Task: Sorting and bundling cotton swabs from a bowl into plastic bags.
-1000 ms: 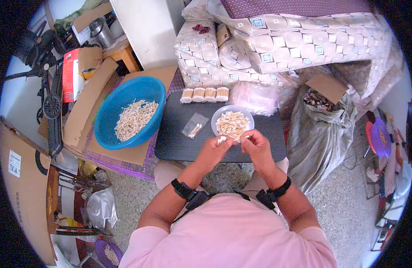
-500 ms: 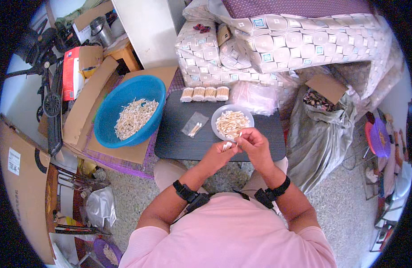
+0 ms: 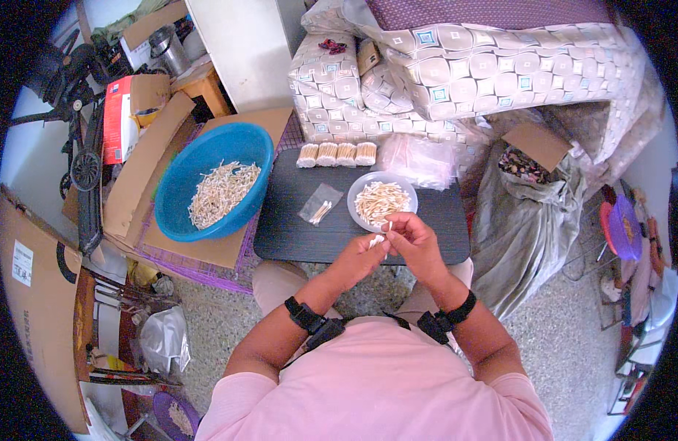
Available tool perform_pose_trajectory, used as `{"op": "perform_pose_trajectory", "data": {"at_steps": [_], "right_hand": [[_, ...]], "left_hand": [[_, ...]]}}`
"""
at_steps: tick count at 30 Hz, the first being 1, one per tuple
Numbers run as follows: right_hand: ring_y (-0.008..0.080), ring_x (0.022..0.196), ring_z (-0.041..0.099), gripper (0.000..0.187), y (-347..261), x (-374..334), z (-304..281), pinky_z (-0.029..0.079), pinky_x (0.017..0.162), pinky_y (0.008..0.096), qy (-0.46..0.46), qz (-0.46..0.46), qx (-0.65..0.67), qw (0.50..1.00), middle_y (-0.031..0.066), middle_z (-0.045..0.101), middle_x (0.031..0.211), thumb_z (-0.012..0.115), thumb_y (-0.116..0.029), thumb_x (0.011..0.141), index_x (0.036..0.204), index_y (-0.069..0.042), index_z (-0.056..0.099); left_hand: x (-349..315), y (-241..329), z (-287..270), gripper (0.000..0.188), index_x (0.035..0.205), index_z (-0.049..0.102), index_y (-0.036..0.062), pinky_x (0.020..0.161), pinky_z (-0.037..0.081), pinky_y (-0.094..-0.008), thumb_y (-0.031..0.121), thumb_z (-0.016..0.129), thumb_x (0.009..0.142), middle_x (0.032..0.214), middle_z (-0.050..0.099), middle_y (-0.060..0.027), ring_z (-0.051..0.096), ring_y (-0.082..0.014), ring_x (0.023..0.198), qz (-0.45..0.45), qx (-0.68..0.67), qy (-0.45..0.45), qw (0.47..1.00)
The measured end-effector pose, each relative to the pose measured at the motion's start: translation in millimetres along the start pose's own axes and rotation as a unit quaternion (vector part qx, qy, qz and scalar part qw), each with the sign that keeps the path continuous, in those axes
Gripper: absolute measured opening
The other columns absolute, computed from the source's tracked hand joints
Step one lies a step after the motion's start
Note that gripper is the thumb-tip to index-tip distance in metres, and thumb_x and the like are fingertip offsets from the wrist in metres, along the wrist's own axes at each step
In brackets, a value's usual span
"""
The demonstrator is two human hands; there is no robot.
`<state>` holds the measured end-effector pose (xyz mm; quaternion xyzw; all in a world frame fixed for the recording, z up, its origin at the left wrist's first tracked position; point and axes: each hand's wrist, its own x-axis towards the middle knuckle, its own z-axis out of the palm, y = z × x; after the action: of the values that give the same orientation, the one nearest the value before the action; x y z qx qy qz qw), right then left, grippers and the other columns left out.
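Close together over the near edge of the dark table [image 3: 302, 239], my two hands work at cotton swabs. My left hand [image 3: 359, 259] is closed round a small bunch of cotton swabs [image 3: 377, 240], white tips showing above the fingers. Thumb and fingers of my right hand [image 3: 416, 244] pinch a single swab beside that bunch. Just beyond them stands a white bowl [image 3: 351, 208] of loose cotton swabs [image 3: 381, 203]. To its left lies a small clear bag [image 3: 309, 204] with a few swabs on it.
Several swab bundles [image 3: 336, 155] line the table's far edge, beside a stack of clear plastic bags [image 3: 420, 158]. A large blue basin [image 3: 173, 198] of swabs stands on cardboard at the left. Right of the table slumps a grey sack [image 3: 504, 242]; a patterned sofa [image 3: 500, 73] is behind.
My right hand has shifted slightly, its fingers now pinching a swab a little farther left, close to the left hand's bunch. Everything on the table has stayed put.
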<state>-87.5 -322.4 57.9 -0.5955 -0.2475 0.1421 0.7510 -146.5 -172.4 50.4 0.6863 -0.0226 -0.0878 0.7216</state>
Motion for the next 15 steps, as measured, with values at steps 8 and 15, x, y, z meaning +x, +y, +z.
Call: {"op": "perform_pose_trajectory", "data": {"at_steps": [8, 15], "right_hand": [[0.0059, 0.065, 0.054, 0.015, 3.3, 1.5, -1.4, 0.047, 0.054, 0.0213, -0.012, -0.020, -0.003, 1.000, 0.0002, 0.060, 0.083, 0.054, -0.001, 0.090, 0.105, -0.003, 0.056], [0.0107, 0.071, 0.059, 0.010, -2.7, -1.0, -1.0, 0.049, 0.063, 0.0239, -0.009, 0.039, -0.050, 0.998, 0.0039, 0.062, 0.088, 0.056, -0.001, 0.088, 0.097, -0.003, 0.061]], "left_hand": [[2.2, -7.3, 1.4, 0.033, 0.086, 0.053, 0.0089, 0.048, 0.031, -0.0217, 0.038, 0.043, 0.098, 0.064, 0.043, 0.0060, 0.038, -0.0054, 0.054, 0.003, -0.011, -0.009, 1.000], [3.7, -9.5, -2.1, 0.027, 0.087, 0.051, 0.0106, 0.047, 0.032, -0.0210, 0.034, 0.043, 0.098, 0.066, 0.046, 0.0048, 0.039, -0.0056, 0.053, 0.000, -0.117, 0.002, 0.993]]}}
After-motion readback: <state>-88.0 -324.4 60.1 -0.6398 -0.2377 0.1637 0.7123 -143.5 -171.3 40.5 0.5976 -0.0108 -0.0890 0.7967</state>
